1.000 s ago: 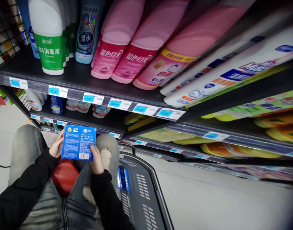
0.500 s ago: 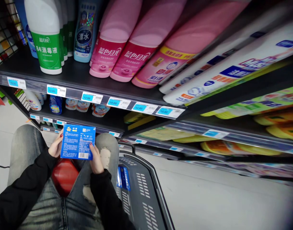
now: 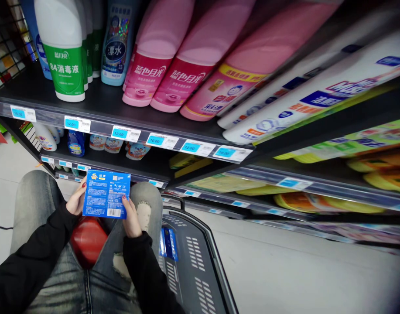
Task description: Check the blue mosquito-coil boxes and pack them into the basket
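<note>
Taking the blue box [image 3: 106, 194] as the centre of the clock, an upper shelf [image 3: 100, 102] spans from 11 round to 2 o'clock. At 11 stands a white bottle [image 3: 65, 52] with a green label, at 12 a light-blue bottle [image 3: 115, 56], and at 1 a row of pink bottles [image 3: 176, 83]. A long white bottle [image 3: 275, 117] leans at 2. Under that shelf, the lower shelf [image 3: 137, 169] holds smaller bottles; the box covers part of its front edge. A grey basket [image 3: 186, 279] lies at 4 o'clock with a blue packet [image 3: 169, 244] inside, just beside the denim-covered right knee [image 3: 147, 196]. A red surface [image 3: 89, 242] shows between the thighs at 7.

The green label reads 蓝月亮 and 84消毒液; the light-blue bottle reads 漂水; two pink bottles read 蓝色月光. Price tags [image 3: 125, 134] show 12.00 and 10.00 among others. The box is headed 蚊香, above a barcode towards its 5 o'clock; its finer print is too small to read. The long white bottle seems to say "Muscle", though blur makes that uncertain.

The left hand [image 3: 76, 200] pinches the box's edge at 9 o'clock; the right hand [image 3: 131, 218] pinches its corner near 4, thumb on the printed face. Both forearms, in black sleeves [image 3: 32, 257], reach up from below, keeping the box between the knees.
</note>
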